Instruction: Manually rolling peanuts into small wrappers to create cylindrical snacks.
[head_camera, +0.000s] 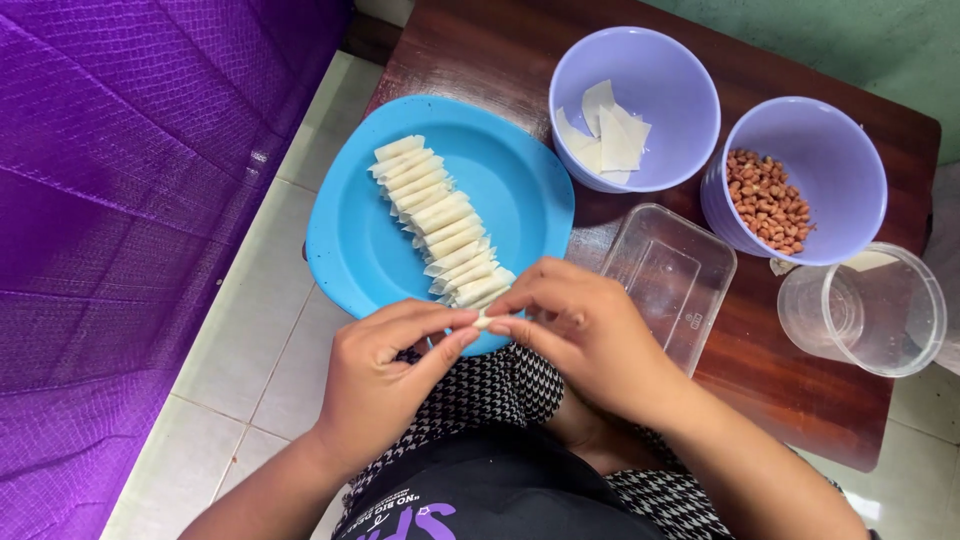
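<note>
My left hand (395, 375) and my right hand (580, 330) meet over the near rim of a blue plate (350, 240). Together their fingertips pinch one small pale pastry roll (483, 321). On the plate lies a row of several finished rolls (437, 223), side by side. A lilac bowl (670, 70) behind holds cut pastry sheets (608, 135). A second lilac bowl (840, 140) to its right holds peanuts (768, 200).
A clear rectangular tub (665, 275) lies empty by my right hand. A round clear container (880, 310) lies on its side at the right of the dark wooden table (800, 400). Purple cloth (110, 220) fills the left, with pale floor tiles (250, 360) beside it.
</note>
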